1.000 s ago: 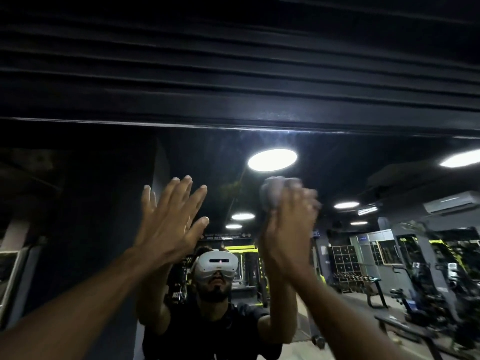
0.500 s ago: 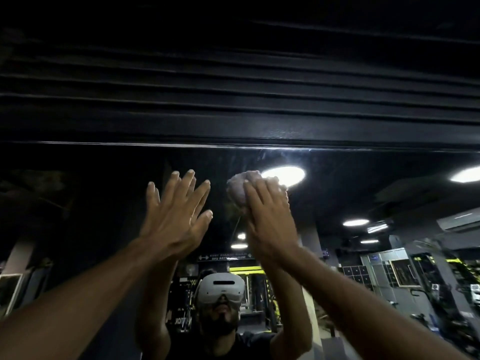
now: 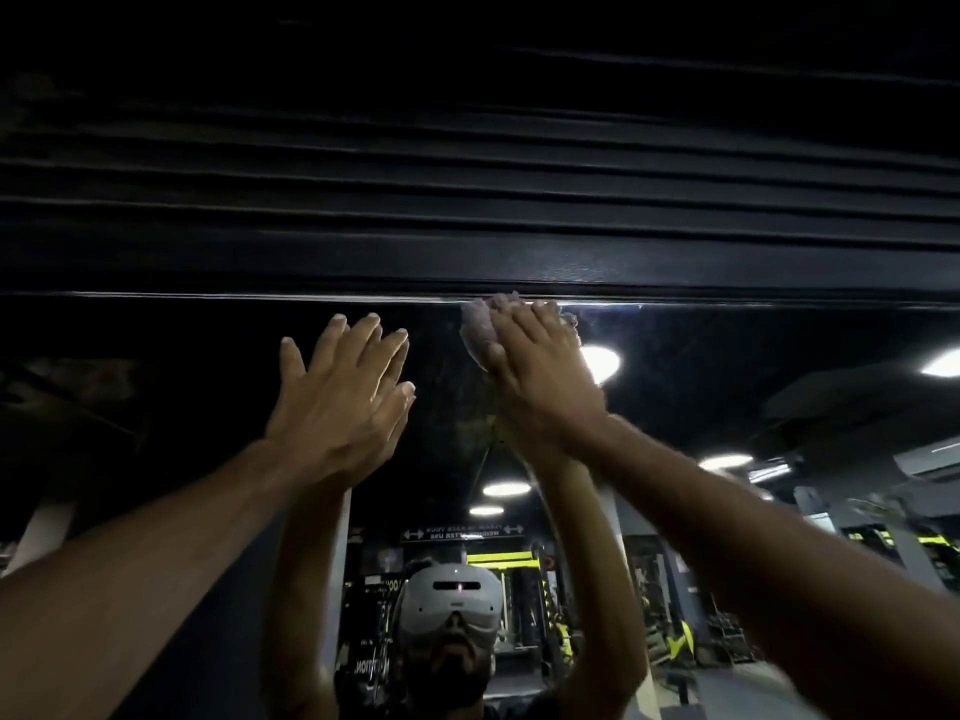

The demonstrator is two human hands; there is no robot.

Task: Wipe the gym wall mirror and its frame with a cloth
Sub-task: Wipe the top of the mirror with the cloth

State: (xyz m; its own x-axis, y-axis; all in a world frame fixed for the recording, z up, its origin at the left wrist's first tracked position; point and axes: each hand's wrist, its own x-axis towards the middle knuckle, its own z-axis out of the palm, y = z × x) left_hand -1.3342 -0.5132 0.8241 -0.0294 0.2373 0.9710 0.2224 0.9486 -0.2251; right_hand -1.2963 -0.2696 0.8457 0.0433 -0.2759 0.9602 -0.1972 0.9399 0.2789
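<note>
Head view: right hand [image 3: 540, 376] grips the wadded cloth [image 3: 480, 330] against the mirror [image 3: 727, 387], touching the frame [image 3: 467, 262]; left hand [image 3: 337, 402] holds straight, empty fingers just below the frame.

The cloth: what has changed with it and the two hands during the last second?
The right hand, holding the cloth, moved up the mirror; the cloth now reaches the top frame. The left hand stayed raised beside it, open with straight fingers.
</note>
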